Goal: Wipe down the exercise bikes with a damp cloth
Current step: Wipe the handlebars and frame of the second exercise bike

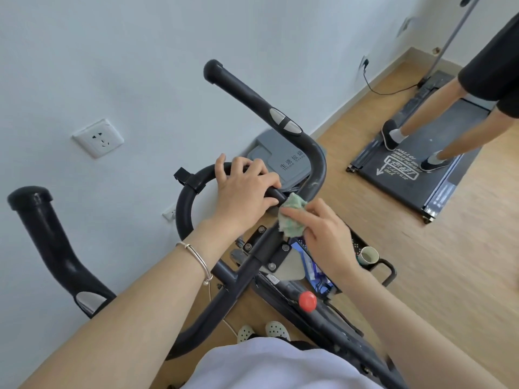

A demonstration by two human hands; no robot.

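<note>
Gripping hand: left hand (244,189) curls round the handlebar loop (182,209) of the exercise bike (247,273).
Right hand (323,234): holds a green cloth (290,217) against the bar, beside the left fingers.
Half hidden: tray (354,244) contents under the right wrist.
Cut off: person (421,116) on treadmill (393,175), legs only.

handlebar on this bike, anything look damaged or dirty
Only grime stands out: pale smudges fleck the black handlebar at its right bend, just above the cloth held by the right hand. Whether they are dust or scuffs, I cannot tell. Nothing looks bent, broken or spilled.
</note>
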